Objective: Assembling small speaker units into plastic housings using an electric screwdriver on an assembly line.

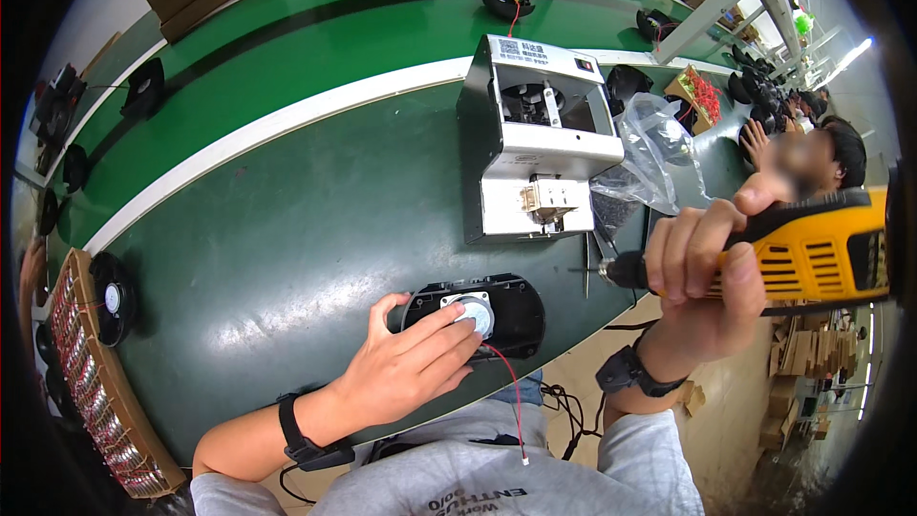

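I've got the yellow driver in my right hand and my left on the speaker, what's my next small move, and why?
Perhaps bring the yellow driver over a corner of the speaker: your left hand rests on it inside the black housing, while your right hand holds the driver off to the side, its bit apart from the speaker.

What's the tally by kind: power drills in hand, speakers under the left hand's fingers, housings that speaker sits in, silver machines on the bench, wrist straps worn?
Power drill, in the right hand: 1
Speaker, under the left hand: 1
Black housing: 1
Silver machine: 1
Black wrist straps: 2
Total: 6
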The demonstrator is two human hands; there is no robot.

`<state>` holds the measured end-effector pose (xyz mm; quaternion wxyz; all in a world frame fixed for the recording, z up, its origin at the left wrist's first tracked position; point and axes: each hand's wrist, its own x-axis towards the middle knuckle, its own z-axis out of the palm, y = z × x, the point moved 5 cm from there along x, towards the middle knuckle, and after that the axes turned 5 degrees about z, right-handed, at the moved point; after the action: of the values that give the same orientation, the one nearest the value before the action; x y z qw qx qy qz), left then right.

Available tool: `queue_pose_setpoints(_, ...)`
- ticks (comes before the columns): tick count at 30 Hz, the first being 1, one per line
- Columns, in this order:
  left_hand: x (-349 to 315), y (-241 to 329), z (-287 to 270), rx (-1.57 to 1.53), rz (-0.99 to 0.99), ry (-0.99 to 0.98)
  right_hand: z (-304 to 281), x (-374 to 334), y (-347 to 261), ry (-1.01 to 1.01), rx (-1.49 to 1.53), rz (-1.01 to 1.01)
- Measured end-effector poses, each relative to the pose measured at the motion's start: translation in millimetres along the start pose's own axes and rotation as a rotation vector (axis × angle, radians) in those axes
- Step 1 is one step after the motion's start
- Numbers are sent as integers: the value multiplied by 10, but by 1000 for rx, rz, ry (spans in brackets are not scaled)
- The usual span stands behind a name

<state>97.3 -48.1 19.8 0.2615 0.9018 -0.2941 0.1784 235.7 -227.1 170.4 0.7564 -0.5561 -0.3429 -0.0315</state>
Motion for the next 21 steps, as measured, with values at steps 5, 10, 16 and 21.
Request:
queue_pose_setpoints(5, 7, 32, -21, 18, 8, 7, -76, 149, 172, 107, 12, -83)
queue_pose_setpoints(10, 5, 69, -27, 72, 17, 21, -23, 184, 316, 147, 35, -8)
queue_pose_setpoints(16, 14, 55, -23, 15, 18, 24, 11, 200, 372, 160, 28, 30)
queue_pose_setpoints(21, 27, 53, -25, 16, 41, -4, 33, 182, 413, 118, 8, 95)
